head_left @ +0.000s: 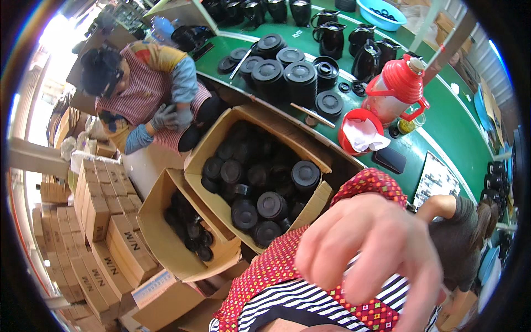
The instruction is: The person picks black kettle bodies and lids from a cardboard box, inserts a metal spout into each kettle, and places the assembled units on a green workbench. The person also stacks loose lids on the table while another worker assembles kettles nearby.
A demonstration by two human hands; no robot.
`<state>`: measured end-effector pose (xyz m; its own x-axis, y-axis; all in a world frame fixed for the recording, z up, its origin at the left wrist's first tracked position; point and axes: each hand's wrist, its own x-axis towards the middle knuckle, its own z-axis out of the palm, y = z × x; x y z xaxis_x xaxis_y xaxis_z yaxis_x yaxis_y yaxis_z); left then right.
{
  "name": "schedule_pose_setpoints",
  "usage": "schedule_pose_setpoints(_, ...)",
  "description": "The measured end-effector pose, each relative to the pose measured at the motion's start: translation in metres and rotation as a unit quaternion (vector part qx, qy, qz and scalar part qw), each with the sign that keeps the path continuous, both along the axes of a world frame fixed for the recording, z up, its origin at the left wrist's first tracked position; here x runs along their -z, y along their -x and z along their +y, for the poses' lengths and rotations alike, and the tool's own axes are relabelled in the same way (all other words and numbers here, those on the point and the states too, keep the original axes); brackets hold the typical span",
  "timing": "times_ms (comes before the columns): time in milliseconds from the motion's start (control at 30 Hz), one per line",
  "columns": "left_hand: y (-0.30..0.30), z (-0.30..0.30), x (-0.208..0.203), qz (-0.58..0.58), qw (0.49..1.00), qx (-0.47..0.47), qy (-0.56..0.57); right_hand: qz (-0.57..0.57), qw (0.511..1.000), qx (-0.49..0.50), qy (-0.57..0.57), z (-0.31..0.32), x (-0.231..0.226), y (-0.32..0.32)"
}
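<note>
My right hand (368,249) is raised very close in front, its back and knuckles showing, slightly blurred. Its fingers bend loosely apart, one stretching down past the lower edge, and nothing shows in them. A red patterned cuff (370,183) is behind it. My left hand is not in view; a red patterned sleeve (265,282) shows at lower centre. Beyond the hand, a large cardboard box (218,130) holds many round black lids (271,206). Beside it a smaller cardboard box (157,207) contains small black parts (191,232).
On the green table (343,63) stand black lidded containers (300,77), black jugs (330,40), a red thermos (395,86), a red bin (359,133) and a phone (390,159). A gloved co-worker (149,94) sits at left, another person (456,232) at right. Cartons (110,260) are stacked lower left.
</note>
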<state>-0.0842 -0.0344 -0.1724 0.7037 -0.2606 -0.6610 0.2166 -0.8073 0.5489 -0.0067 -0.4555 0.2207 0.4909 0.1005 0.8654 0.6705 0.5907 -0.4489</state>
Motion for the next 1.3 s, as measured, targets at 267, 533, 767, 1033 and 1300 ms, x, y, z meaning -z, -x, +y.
schedule_pose_setpoints(267,0.011,-0.001,0.017,0.002,0.999,0.032,0.002,-0.031,0.969,0.234,0.073,-0.024,-0.012,0.067)
schedule_pose_setpoints(533,-0.018,0.011,0.038,0.056,0.990,0.120,-0.043,-0.112,0.886,0.425,0.145,-0.010,-0.002,0.105)
schedule_pose_setpoints(767,-0.157,-0.102,0.024,-0.078,0.980,0.173,0.056,-0.056,0.797,0.541,0.265,-0.088,0.010,0.044)
schedule_pose_setpoints(1033,-0.355,-0.329,0.079,-0.076,0.972,-0.051,0.214,0.271,0.746,0.550,0.258,-0.277,0.044,-0.251)
schedule_pose_setpoints(1300,-0.423,-0.449,0.108,0.069,0.952,-0.260,0.144,0.395,0.477,0.604,0.502,-0.496,0.181,-0.499)
